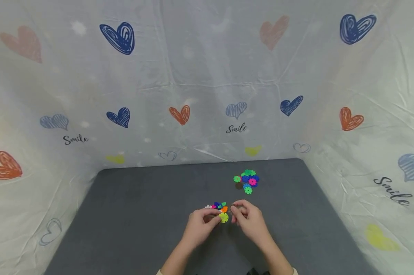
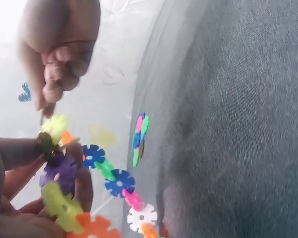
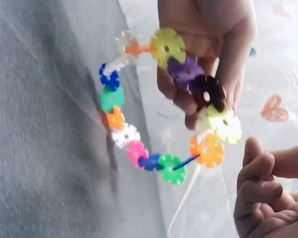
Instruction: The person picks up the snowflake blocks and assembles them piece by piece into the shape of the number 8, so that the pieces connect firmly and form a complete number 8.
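Note:
In the head view, my left hand [image 1: 200, 226] pinches a ring of notched plastic discs between thumb and fingers. Its yellow disc [image 1: 223, 217] shows beside the thumb. Seen from the right wrist, the linked discs make a loop, with a purple disc [image 3: 185, 73] and a dark brown disc [image 3: 208, 94] by the left fingers and an orange disc [image 3: 207, 150] lower down. Close on the right, my right hand [image 1: 249, 219] has its fingers curled and thumb against them. A small brown disc [image 1: 230, 211], mostly hidden, shows at its fingertips, apart from the ring.
A pile of loose notched discs, among them a pink disc [image 1: 252, 181] and a green disc [image 1: 248, 190], lies farther back on the dark grey table [image 1: 141, 214]. A white cloth [image 1: 207, 76] printed with hearts stands behind the table and along both sides.

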A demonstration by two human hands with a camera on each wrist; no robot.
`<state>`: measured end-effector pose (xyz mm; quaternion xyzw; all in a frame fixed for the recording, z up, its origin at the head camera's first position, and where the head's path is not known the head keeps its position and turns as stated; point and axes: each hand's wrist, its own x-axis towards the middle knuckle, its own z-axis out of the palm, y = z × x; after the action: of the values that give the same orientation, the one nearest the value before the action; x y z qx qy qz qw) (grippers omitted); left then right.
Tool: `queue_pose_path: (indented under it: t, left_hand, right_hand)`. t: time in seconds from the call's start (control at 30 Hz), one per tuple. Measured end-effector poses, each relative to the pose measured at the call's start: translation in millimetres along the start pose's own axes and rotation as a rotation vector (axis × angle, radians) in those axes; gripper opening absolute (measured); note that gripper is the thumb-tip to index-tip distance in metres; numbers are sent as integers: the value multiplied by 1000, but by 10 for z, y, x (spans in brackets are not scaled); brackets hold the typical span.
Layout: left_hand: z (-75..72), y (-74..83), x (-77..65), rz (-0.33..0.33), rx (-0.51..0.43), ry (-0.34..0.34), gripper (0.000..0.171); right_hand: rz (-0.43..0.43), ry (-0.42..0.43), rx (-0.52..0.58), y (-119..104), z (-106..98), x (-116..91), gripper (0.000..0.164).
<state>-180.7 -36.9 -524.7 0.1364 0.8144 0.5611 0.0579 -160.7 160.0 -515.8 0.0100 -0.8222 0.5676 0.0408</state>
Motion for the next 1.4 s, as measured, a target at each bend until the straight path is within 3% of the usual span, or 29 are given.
queue_pose_path:
  t: [0.2,0.57,0.73,1.0,1.17,1.3,1.4]
  left_hand:
    - [-7,27,-22,107,122,132,5]
    - [25,91,-44,495,430,320,12]
    - [10,92,-33,621,520,383,15]
    - [14,105,-55,633,598,423,19]
    - [54,117,-58,689,624,461,12]
    - [92,97,-50,738,628,499,8]
    - [111,78,-53,739,613,505,10]
  right_hand:
    - [58,10,83,-112,77,-21,17]
    - [34,95,147,-309,110,-23,11]
    - [-12,110,135,-309,106,-37,13]
    - [-18,155,140,-295,139,-41,11]
    - [-34,192,155,-304,183,-51,13]
    - [-23,183,156,-306,208,-66,14]
    - [10,153,198,-290,218,-69,15]
